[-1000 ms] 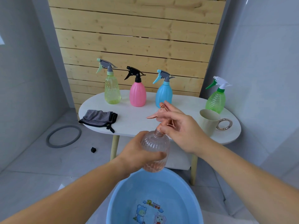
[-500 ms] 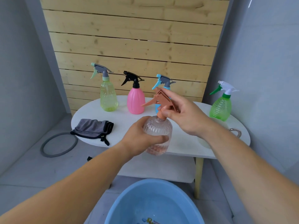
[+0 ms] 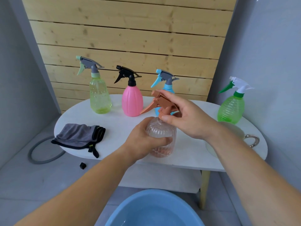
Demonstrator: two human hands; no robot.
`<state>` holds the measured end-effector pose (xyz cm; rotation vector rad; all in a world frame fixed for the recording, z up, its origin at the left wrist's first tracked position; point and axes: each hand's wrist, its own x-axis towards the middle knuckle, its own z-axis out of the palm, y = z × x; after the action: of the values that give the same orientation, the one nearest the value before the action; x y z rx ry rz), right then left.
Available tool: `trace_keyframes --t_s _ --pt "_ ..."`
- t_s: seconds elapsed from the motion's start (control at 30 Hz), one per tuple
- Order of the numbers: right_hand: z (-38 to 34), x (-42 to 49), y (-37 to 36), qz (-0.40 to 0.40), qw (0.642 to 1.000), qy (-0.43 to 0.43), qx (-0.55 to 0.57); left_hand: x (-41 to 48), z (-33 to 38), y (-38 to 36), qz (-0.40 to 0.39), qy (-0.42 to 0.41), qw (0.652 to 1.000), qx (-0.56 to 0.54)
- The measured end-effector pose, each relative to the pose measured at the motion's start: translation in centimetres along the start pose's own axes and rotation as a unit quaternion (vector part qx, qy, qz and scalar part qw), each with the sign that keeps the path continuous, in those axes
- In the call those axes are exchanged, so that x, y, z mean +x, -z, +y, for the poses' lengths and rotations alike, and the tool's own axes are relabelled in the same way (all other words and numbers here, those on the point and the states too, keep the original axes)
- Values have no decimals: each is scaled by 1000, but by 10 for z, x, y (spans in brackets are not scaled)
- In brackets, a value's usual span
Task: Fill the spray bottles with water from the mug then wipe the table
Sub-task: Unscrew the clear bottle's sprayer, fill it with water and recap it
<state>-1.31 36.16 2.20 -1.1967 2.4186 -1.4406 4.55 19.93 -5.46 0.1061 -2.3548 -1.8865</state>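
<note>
Directly above the left hand (image 3: 143, 141) rose the neck of the clear ribbed bottle (image 3: 162, 129), whose body those fingers (image 3: 164, 141) wrapped and gripped just over the near edge of the white counter (image 3: 114, 128). The right hand (image 3: 187, 118) was closed on the brown spray head (image 3: 160, 101) from above, thumb pressed to the collar, forefingers curled over the housing, nozzle pointing off to that hand's left. The bottle's long axis ran straight up and down, from the left-hand fingers below to the right-hand fingers on top. Any turn of the collar would therefore be about that upright line, one hand bracing, the other twisting. Whether the head was being tightened or loosened could not be judged, nor how much water the bottle held. The cream mug (image 3: 237, 131) sat on the counter just right of and behind the right wrist, partly hidden, nearer that hand than the left. A pink spray bottle (image 3: 132, 101) was among those standing beyond both hands. A grey cloth (image 3: 79, 136) lay well left of the left hand, and a blue basin (image 3: 146, 198) sat below both forearms.
</note>
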Motion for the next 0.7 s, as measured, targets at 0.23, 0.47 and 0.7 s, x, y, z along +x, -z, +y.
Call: trace_keyframes --t_s 0.23,0.47,0.7 --pt "-6 6 -8 -6 998 17 -57 4 -3 3 -17 -11 1000 11" --pt "-9 5 -2 -27 996 -3 -84 -2 -8 4 -31 -4 999 -32" --pt "0 5 -6 2 997 13 -71 -4 -12 11 -64 -35 997 -27"
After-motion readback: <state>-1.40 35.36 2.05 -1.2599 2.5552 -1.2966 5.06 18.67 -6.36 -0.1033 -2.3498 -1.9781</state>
